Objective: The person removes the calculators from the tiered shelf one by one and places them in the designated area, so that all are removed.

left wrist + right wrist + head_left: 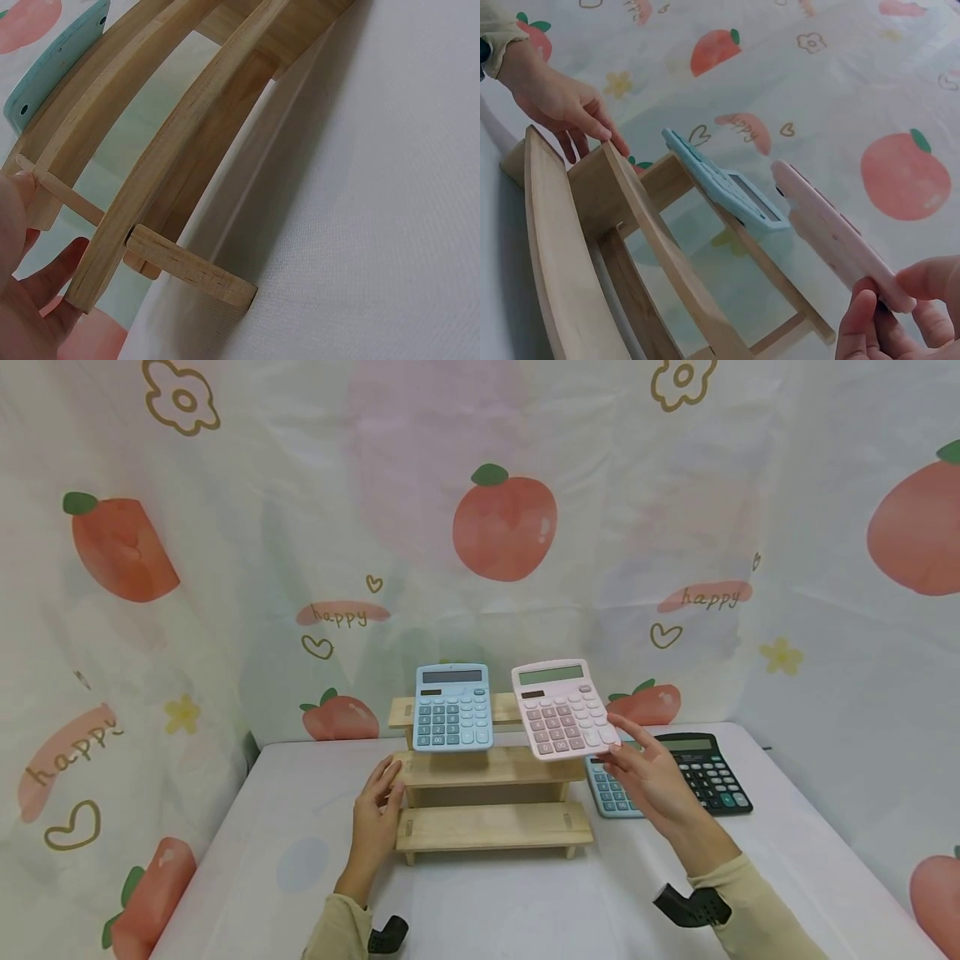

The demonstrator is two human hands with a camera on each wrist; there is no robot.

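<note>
On the white counter [517,910], the person's left hand [377,806] grips the left end of a three-tier wooden stand [495,827]. The right hand [656,785] pinches a pink calculator [566,714] by its lower corner, tilted at the stand's right side. Beyond that hand lie a teal calculator [615,793], partly covered, and a black calculator [708,768]. A light-blue calculator [453,706] rests on the top tier, before a peach-print backdrop [585,443].

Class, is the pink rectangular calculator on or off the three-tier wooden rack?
Off: the right hand grips the pink calculator; the right wrist view shows a gap between it and the rack.
</note>
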